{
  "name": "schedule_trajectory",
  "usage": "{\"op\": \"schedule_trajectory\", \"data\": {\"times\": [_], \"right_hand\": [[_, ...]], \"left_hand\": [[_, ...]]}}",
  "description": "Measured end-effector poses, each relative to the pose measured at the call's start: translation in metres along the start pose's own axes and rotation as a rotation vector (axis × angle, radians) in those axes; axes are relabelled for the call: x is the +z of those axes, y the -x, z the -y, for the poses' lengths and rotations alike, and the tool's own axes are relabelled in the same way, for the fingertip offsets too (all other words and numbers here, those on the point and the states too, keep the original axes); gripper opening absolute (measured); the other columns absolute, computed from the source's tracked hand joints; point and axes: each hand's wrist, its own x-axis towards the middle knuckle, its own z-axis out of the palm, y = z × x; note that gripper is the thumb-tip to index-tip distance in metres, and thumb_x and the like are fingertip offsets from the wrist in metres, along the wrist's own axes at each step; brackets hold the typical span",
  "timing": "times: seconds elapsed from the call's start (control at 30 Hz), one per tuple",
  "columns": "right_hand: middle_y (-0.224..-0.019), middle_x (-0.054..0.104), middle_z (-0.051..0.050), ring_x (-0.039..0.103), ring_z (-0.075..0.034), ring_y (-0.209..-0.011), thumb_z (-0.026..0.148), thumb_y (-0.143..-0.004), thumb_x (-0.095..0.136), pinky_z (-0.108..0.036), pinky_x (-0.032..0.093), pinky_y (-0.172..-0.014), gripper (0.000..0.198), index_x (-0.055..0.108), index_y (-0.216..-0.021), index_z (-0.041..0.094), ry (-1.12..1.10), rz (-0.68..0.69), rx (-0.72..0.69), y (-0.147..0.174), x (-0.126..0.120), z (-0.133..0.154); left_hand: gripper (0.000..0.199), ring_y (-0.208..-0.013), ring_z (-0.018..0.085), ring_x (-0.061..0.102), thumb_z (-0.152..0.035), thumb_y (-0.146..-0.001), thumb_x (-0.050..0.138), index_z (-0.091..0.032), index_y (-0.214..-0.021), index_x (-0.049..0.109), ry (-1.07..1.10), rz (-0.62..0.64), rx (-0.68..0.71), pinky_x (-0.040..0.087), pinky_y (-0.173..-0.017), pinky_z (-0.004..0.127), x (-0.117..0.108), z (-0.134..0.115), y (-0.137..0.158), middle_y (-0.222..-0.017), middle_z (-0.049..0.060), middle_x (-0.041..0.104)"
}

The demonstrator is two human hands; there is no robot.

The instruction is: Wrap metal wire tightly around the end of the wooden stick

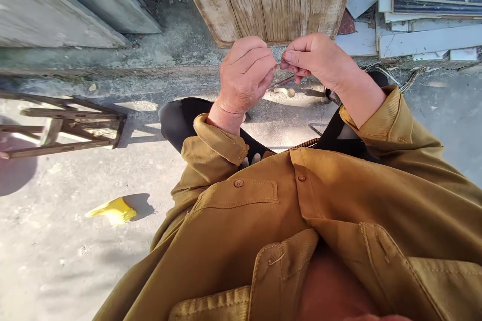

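My left hand is closed, its thumb side turned toward the other hand. Close beside it, my right hand is closed in a pinch between thumb and forefinger, the other fingers curled beneath. A tiny thin piece shows between the fingertips of the two hands, too small to name. Both hands are just in front of the lower edge of a worn wooden plank panel. On the ground below them lies a pale, curved piece with a dark rod-like piece near it.
A wooden stool-like frame lies at the left. A yellow object is on the concrete floor below it. Stacked boards and tiles fill the upper right. Large grey slabs lean at the upper left.
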Motion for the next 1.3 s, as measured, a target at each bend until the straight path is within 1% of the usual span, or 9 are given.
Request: {"op": "schedule_trajectory", "data": {"times": [0.17,0.27,0.37,0.47,0.67,0.83,0.97,1.1,1.3], "right_hand": [[-0.067,0.063,0.001,0.054,-0.007,-0.058,0.022,-0.112,0.075,-0.023,0.06,-0.064,0.042,0.073,-0.07,0.015,0.128,0.014,-0.043,0.032,-0.005,0.028],[-0.069,0.069,-0.001,0.054,-0.009,-0.057,0.022,-0.106,0.08,-0.025,0.062,-0.066,0.039,0.074,-0.068,0.017,0.164,0.07,0.019,0.03,-0.013,0.02],[-0.066,0.069,0.0,0.052,-0.008,-0.055,0.015,-0.099,0.082,-0.022,0.055,-0.06,0.029,0.078,-0.071,0.018,0.192,0.156,0.108,0.01,-0.022,-0.002],[-0.064,0.069,0.002,0.057,-0.01,-0.06,0.014,-0.095,0.082,-0.021,0.049,-0.06,0.019,0.083,-0.076,0.019,0.273,0.18,0.036,-0.015,-0.029,-0.025],[-0.07,0.076,0.0,0.07,-0.015,-0.074,0.013,-0.085,0.086,-0.023,0.054,-0.073,0.021,0.078,-0.067,0.019,0.378,0.09,-0.05,-0.051,-0.026,-0.048],[-0.067,0.074,-0.001,0.074,-0.018,-0.079,0.015,-0.086,0.084,-0.025,0.06,-0.079,0.026,0.073,-0.063,0.021,0.226,0.072,0.002,-0.061,-0.017,-0.06],[-0.064,0.072,-0.002,0.075,-0.018,-0.077,0.013,-0.088,0.081,-0.027,0.063,-0.081,0.032,0.068,-0.059,0.021,0.117,-0.002,0.062,-0.059,-0.011,-0.064],[-0.065,0.071,-0.003,0.074,-0.016,-0.07,0.009,-0.09,0.082,-0.029,0.065,-0.08,0.039,0.062,-0.058,0.02,0.037,-0.014,0.131,-0.058,-0.007,-0.064],[-0.064,0.066,-0.001,0.071,-0.015,-0.063,0.013,-0.094,0.088,-0.031,0.07,-0.081,0.038,0.062,-0.067,0.02,-0.138,-0.006,0.252,-0.061,-0.004,-0.068]], "left_hand": [[0.062,-0.134,0.038,0.072,-0.082,-0.113,0.047,-0.027,-0.096,0.071,0.019,-0.009,0.054,0.057,-0.119,0.065,-0.004,-0.029,-0.008,-0.1,0.012,0.074],[0.056,-0.129,0.035,0.073,-0.075,-0.117,0.045,-0.028,-0.097,0.07,-0.045,0.021,0.17,0.06,-0.114,0.061,-0.002,-0.036,-0.012,-0.105,0.01,0.076],[0.052,-0.117,0.028,0.074,-0.063,-0.121,0.04,-0.031,-0.092,0.069,-0.107,0.1,0.238,0.064,-0.105,0.053,0.004,-0.029,-0.012,-0.098,0.008,0.077],[0.054,-0.113,0.026,0.075,-0.061,-0.122,0.037,-0.031,-0.09,0.07,-0.1,0.093,0.193,0.064,-0.099,0.05,0.013,-0.012,-0.006,-0.093,0.006,0.076],[0.047,-0.113,0.028,0.077,-0.058,-0.118,0.05,-0.029,-0.091,0.075,-0.094,0.058,0.019,0.061,-0.103,0.052,0.027,0.022,0.01,-0.097,0.007,0.08],[0.039,-0.118,0.029,0.078,-0.061,-0.112,0.066,-0.027,-0.1,0.081,-0.08,0.05,-0.206,0.062,-0.109,0.05,0.024,0.023,0.017,-0.106,0.009,0.085],[0.042,-0.113,0.027,0.082,-0.064,-0.111,0.069,-0.025,-0.122,0.081,-0.006,-0.002,-0.374,0.066,-0.105,0.044,0.021,0.02,0.023,-0.111,0.011,0.086],[0.045,-0.115,0.027,0.082,-0.066,-0.116,0.06,-0.028,-0.133,0.076,-0.052,-0.043,-0.371,0.066,-0.104,0.044,0.025,0.026,0.032,-0.117,0.01,0.085],[0.042,-0.116,0.024,0.075,-0.063,-0.121,0.053,-0.028,-0.124,0.076,-0.195,-0.062,-0.228,0.062,-0.111,0.052,0.028,0.026,0.034,-0.122,0.005,0.084]]}}
